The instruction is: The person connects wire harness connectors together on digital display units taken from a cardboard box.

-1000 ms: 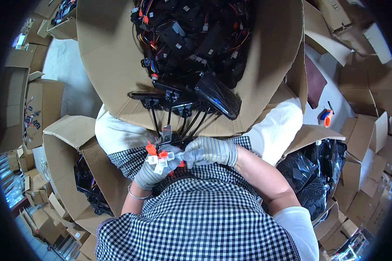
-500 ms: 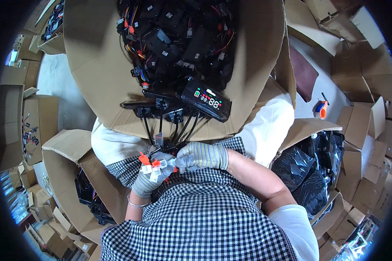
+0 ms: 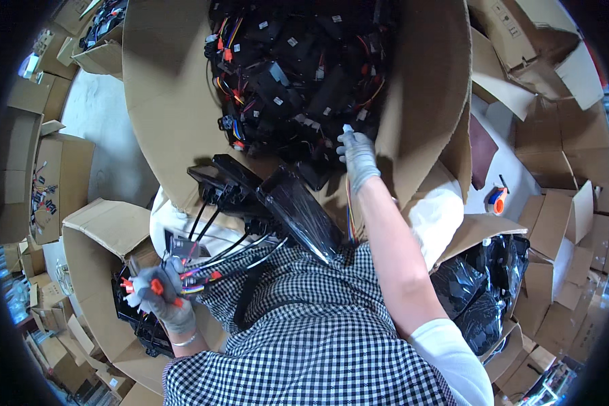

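Carton (image 3: 176, 101) of black wired modules (image 3: 298, 61) lay tipped toward me for easy reach. My right hand (image 3: 357, 154), fingers loosely curled, touched that heap; my left hand (image 3: 161, 298) clenched orange connectors (image 3: 157, 287), keeping a module's (image 3: 298, 210) leads taut.

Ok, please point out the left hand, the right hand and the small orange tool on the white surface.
left hand (image 3: 161, 298), head view, on the gloved knuckles.
right hand (image 3: 357, 154), head view, on the glove's back.
orange tool (image 3: 497, 201), head view, on its round orange body.
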{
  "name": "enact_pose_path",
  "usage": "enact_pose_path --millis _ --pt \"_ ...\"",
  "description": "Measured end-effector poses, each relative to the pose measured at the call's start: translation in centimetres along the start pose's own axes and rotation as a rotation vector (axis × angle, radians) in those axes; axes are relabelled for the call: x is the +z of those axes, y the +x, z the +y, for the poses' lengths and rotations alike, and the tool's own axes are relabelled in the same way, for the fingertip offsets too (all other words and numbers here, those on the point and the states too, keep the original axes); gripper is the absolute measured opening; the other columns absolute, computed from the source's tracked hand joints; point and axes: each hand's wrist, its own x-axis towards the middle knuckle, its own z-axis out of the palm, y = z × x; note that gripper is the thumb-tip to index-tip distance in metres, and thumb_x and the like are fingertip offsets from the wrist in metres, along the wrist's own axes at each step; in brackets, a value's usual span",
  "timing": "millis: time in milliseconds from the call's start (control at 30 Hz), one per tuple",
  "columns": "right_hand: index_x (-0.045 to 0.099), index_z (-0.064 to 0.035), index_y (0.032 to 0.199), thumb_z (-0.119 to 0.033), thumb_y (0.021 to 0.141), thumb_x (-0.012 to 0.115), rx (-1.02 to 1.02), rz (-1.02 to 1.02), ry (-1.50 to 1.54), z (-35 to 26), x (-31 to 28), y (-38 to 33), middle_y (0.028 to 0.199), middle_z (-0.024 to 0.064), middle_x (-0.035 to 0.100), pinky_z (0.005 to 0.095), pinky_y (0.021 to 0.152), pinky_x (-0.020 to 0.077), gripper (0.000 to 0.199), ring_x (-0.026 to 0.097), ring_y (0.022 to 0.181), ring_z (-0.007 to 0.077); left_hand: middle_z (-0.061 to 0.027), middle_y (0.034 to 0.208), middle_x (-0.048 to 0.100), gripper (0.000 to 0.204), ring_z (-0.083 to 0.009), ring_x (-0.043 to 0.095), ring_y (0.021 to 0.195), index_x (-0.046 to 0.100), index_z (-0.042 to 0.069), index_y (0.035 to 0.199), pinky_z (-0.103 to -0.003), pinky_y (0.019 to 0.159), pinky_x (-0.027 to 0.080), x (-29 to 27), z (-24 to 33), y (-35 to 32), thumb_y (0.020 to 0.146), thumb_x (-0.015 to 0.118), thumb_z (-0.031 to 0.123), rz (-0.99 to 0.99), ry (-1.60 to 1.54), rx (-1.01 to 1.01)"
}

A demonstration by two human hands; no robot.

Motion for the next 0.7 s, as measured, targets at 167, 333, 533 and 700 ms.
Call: enact_pose_path --millis 167,333,533,700 --pt "0.067 -0.0089 0.084 -0.050 0.083 0.051 -0.396 -0.075 -0.896 6.1 5.7 4.1 0.086 0.0191 0.063 0.0413 0.075 0.0457 0.044 0.059 0.080 0.0377 0.0099 0.046 0.033 0.025 -0.0025 0.028 0.042 0.057 0.017 0.087 -0.020 0.057 0.033 0.5 1.1 -0.3 0.086 0.059 0.041 0.087 -0.423 0.013" --pt "0.066 -0.0086 0.098 -0.046 0.083 0.053 -0.320 -0.515 -0.963 7.8 9.6 5.3 0.099 0.0156 0.064 0.0391 0.083 0.0438 0.043 0.060 0.091 0.0329 0.0082 0.049 0.040 0.022 -0.0039 0.035 0.045 0.055 0.017 0.087 -0.022 0.057 0.034 -0.3 1.0 -0.4 0.084 0.062 0.038 0.000 -0.467 -0.053" --pt "0.067 -0.0012 0.087 -0.012 0.086 0.056 0.007 -0.637 0.181 2.6 7.4 -0.9 0.074 0.0051 0.061 0.0241 0.060 0.0400 0.015 0.051 0.062 0.0107 -0.0026 0.071 0.052 0.017 -0.0118 0.045 0.044 0.056 0.007 0.089 -0.028 0.042 0.036 -2.4 -1.4 -1.3 0.077 0.062 0.018 -0.190 -0.066 -0.080" --pt "0.067 -0.0049 0.092 -0.030 0.089 0.056 -0.741 -0.216 -0.039 -4.8 1.4 -6.5 0.069 0.0035 0.054 0.0246 0.057 0.0390 0.028 0.049 0.059 0.0094 -0.0056 0.069 0.056 0.016 -0.0096 0.048 0.048 0.058 -0.001 0.089 -0.023 0.043 0.038 -0.4 -1.9 -2.3 0.077 0.055 0.008 -0.393 0.767 -0.298"
